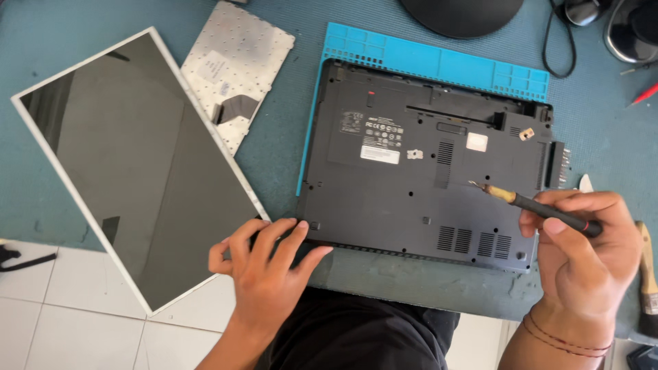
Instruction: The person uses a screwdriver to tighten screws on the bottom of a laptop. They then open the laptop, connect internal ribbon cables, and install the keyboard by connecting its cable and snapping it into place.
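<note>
left hand (pixel 267 270): spread flat on laptop base (pixel 418 171) near edge, steadying it upside-down on blue mat (pixel 439 62); right hand (pixel 589 253): closed round screwdriver (pixel 541 209), tip over underside | desk (pixel 274 151): loose screen panel (pixel 137 171) set aside left

Single view, head-worn camera, looking steeply down from above the person's own lap onto the near edge of a blue-green table (pixel 274 157). Close range: the upturned laptop (pixel 425 171) fills the centre-right, the loose screen panel (pixel 137 164) the left. Both hands enter from the bottom edge, left hand (pixel 264 267), right hand (pixel 589 247). White floor tiles (pixel 82 322) show bottom left, past the table edge. Far side of the table is cut off at the top.
</note>
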